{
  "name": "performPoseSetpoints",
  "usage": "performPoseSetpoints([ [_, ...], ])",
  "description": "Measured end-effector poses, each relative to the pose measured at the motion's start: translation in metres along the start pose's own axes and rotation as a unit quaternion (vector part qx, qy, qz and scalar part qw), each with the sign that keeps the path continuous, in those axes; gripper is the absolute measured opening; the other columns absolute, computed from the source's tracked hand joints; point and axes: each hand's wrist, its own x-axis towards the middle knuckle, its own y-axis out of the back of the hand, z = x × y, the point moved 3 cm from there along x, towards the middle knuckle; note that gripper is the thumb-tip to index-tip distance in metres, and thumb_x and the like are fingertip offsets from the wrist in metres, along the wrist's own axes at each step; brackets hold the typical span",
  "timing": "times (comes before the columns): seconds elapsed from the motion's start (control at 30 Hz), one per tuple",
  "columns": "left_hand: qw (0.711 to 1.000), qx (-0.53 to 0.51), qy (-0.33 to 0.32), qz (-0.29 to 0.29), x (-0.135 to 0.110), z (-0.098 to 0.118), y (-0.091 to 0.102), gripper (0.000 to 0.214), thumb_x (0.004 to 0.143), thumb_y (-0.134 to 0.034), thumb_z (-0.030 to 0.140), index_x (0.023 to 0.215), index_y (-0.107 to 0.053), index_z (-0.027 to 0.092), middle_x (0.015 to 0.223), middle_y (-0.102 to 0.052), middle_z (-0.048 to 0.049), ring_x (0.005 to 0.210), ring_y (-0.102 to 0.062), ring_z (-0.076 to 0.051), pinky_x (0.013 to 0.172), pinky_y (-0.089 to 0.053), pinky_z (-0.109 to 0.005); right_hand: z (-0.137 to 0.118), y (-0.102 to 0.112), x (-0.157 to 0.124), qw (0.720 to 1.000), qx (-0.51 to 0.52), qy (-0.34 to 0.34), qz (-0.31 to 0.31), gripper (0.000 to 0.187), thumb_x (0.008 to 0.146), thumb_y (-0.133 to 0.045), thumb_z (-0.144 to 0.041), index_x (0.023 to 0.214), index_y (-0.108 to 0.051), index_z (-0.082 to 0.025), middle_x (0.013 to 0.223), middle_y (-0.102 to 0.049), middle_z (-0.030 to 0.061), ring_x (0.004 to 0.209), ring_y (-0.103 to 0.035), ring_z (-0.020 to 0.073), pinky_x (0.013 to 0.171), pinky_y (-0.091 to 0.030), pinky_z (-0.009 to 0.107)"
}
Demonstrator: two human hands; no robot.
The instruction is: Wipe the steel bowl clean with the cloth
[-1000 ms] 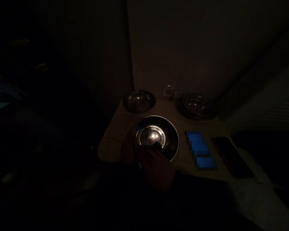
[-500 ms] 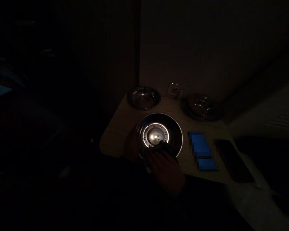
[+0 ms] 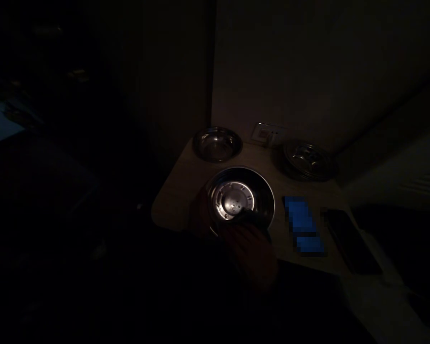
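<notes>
A shiny steel bowl (image 3: 263,188) stands near the front of the small table, bright at its bottom. Dark spots show on the bowl's bottom. My left hand (image 3: 199,213) grips the bowl's left side; its fingers are mostly lost in the dark. My right hand (image 3: 249,248) lies over the front rim, pressing a dark cloth (image 3: 260,220) against the inside of the bowl. Little of the cloth shows beyond the fingers.
On the wooden table (image 3: 175,191), another steel bowl (image 3: 218,145) stands at the back left and stacked steel plates (image 3: 308,160) at the back right. A lit phone (image 3: 303,222) and a dark phone-like slab (image 3: 353,241) lie right. A wall socket (image 3: 268,134) is behind.
The view has shifted slightly, so the table and bowls sit a little further right. The hands look darker. Both stay at the bowl, the right one still with the cloth.
</notes>
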Motion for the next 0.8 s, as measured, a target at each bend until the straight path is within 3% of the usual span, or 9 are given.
performPoseSetpoints([
  [0.1,1.0,-0.008,0.009,0.012,-0.001,0.002,0.004,0.035,0.092,-0.033,0.024,0.11,-0.061,0.014,0.102,-0.069,-0.0086,0.092,-0.064,-0.02,0.085,-0.049,-0.031,-0.008,-0.009,0.009,1.0,-0.009,0.002,0.019,0.035,0.093,-0.045,-0.016,0.127,-0.054,-0.011,0.122,-0.063,0.0121,0.109,-0.058,0.0226,0.092,-0.046,0.043],
  [0.2,1.0,-0.01,0.005,0.008,-0.002,0.004,0.007,0.031,0.088,-0.043,0.025,0.111,-0.061,0.016,0.107,-0.069,-0.0076,0.096,-0.062,-0.02,0.089,-0.048,-0.031,0.0,0.0,-0.001,0.999,-0.019,0.031,0.013,0.037,0.093,-0.04,-0.01,0.128,-0.052,-0.011,0.122,-0.063,0.012,0.111,-0.058,0.0221,0.093,-0.046,0.043],
  [0.33,0.997,-0.054,0.047,0.001,-0.003,0.01,0.006,0.032,0.091,-0.035,0.02,0.103,-0.064,0.015,0.1,-0.07,-0.0069,0.09,-0.064,-0.018,0.082,-0.05,-0.028,0.018,0.016,-0.019,0.997,-0.033,0.067,-0.008,0.039,0.093,-0.035,-0.006,0.128,-0.052,-0.012,0.123,-0.063,0.0102,0.113,-0.057,0.022,0.096,-0.044,0.046],
  [0.43,0.995,-0.062,0.08,0.004,-0.003,0.014,0.004,0.031,0.092,-0.034,0.019,0.093,-0.065,0.015,0.096,-0.071,-0.0074,0.087,-0.064,-0.018,0.079,-0.05,-0.027,0.014,0.012,-0.014,0.998,-0.034,0.058,-0.007,0.037,0.094,-0.036,-0.009,0.126,-0.054,-0.012,0.12,-0.064,0.011,0.11,-0.058,0.0225,0.095,-0.044,0.046],
  [0.6,0.993,-0.092,0.076,0.017,-0.001,0.012,0.006,0.034,0.094,-0.03,0.021,0.102,-0.062,0.013,0.103,-0.069,-0.0085,0.092,-0.064,-0.018,0.082,-0.05,-0.026,-0.003,-0.005,0.006,0.999,-0.03,0.015,0.02,0.034,0.094,-0.039,-0.011,0.123,-0.056,-0.008,0.121,-0.063,0.0122,0.109,-0.058,0.0232,0.094,-0.046,0.042],
  [0.8,0.998,-0.041,0.051,-0.016,0.002,0.008,0.005,0.032,0.093,-0.033,0.022,0.108,-0.06,0.014,0.109,-0.067,-0.0083,0.099,-0.061,-0.019,0.089,-0.046,-0.029,0.022,0.011,-0.014,0.996,-0.038,0.08,-0.004,0.037,0.093,-0.037,-0.007,0.126,-0.053,-0.012,0.121,-0.064,0.0085,0.11,-0.057,0.0204,0.095,-0.044,0.042],
])
